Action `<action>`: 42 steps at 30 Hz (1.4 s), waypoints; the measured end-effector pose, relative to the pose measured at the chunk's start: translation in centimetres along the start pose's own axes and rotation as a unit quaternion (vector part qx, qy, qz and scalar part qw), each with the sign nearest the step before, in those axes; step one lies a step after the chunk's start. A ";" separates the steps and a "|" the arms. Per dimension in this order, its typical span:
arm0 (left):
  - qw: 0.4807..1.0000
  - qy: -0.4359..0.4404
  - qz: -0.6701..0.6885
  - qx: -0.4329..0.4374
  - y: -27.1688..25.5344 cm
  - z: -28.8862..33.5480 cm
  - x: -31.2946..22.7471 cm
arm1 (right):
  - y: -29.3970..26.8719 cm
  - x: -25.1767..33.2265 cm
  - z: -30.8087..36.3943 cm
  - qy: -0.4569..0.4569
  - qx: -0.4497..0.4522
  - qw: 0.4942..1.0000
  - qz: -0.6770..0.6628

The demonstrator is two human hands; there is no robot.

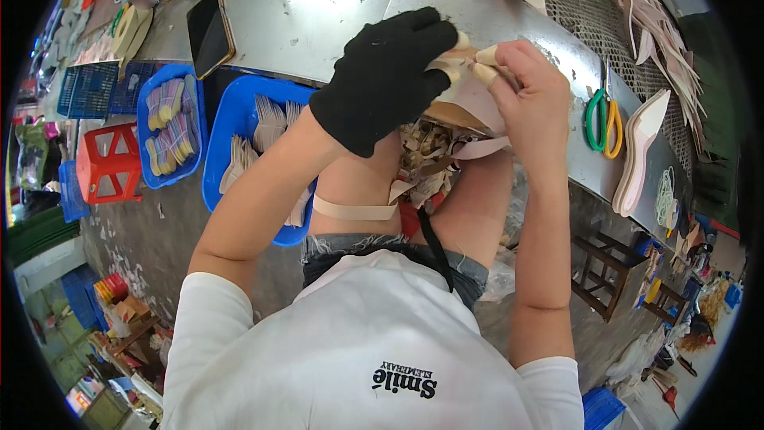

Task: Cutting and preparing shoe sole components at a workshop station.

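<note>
Over the metal table's near edge, both my hands meet at a pale pinkish, leather-like piece (pixel 475 102). My left hand (pixel 386 76), in a black glove with cream covers on the fingertips, is closed on the piece's left side. From the right, my right hand (pixel 535 87) pinches its upper edge between thumb and forefinger, both tipped with cream covers. Whether something small is also in that pinch is hard to make out. Part of the piece is hidden behind the gloved fingers. A curled pale strip (pixel 481 148) hangs just below it.
Green-and-orange-handled scissors (pixel 613 129) and stacked pale cut pieces (pixel 641 151) lie right on the metal table (pixel 302 12). A phone (pixel 211 34) rests at its left edge. Blue bins (pixel 208 179) of bundled pieces stand left below. Scraps (pixel 430 167) fill the space between my knees.
</note>
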State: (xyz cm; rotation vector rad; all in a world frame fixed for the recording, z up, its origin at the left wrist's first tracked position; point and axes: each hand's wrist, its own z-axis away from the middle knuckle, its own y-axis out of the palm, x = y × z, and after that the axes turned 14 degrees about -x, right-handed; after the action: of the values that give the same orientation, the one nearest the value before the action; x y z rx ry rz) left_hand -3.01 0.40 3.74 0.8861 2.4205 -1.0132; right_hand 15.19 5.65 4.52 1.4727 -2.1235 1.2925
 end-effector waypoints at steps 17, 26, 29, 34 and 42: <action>0.969 0.217 -0.069 0.091 2.1 -1.4 -0.7 | -1.3 0.3 2.5 0.132 -0.014 0.990 0.056; 0.959 0.255 -0.063 0.106 4.3 -2.6 -1.2 | -4.4 -0.3 2.2 0.000 0.046 0.988 0.149; 0.967 0.211 -0.006 0.144 5.2 -2.5 -1.7 | -6.4 -0.2 -0.7 0.308 0.175 0.933 0.067; 0.974 0.136 -0.004 0.180 4.7 -1.8 -2.3 | -9.7 -2.9 -0.5 0.185 0.212 0.960 0.006; 0.973 0.181 0.005 0.144 4.6 -0.8 -3.1 | -10.0 -5.0 4.6 0.023 0.071 0.997 0.005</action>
State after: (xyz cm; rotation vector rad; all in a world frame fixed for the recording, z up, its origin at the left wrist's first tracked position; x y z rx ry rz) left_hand 2.33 2.24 3.66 1.2786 2.5949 -1.3219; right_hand 27.15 4.26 3.95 1.4730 -2.0493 1.4941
